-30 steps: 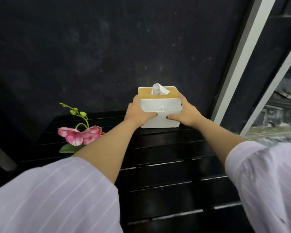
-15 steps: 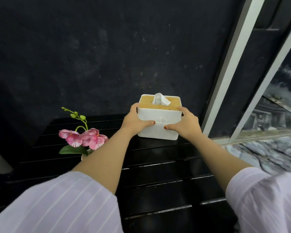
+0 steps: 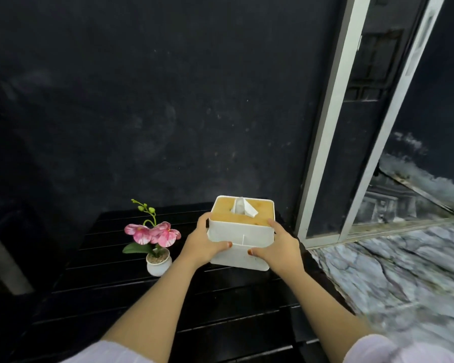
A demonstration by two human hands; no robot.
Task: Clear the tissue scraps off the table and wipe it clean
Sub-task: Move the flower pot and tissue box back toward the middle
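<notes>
A: Between the two hands, what is held?

B: A white tissue box (image 3: 240, 237) with a tan wooden lid; one tissue (image 3: 243, 206) stands up through the lid's slot. The left hand (image 3: 202, 243) grips the box's left side, thumb curled across the front. The right hand (image 3: 275, 247) grips the right side likewise, its thumb tip close to the left thumb.

A: Where does the box sit?

B: On the far part of a black slatted table (image 3: 168, 305), beyond both forearms. Whether its base touches the slats cannot be told.

A: And to the left of the left hand?

B: A small white pot of pink orchid blooms (image 3: 154, 237), just beside the wrist, upright on the table.
</notes>
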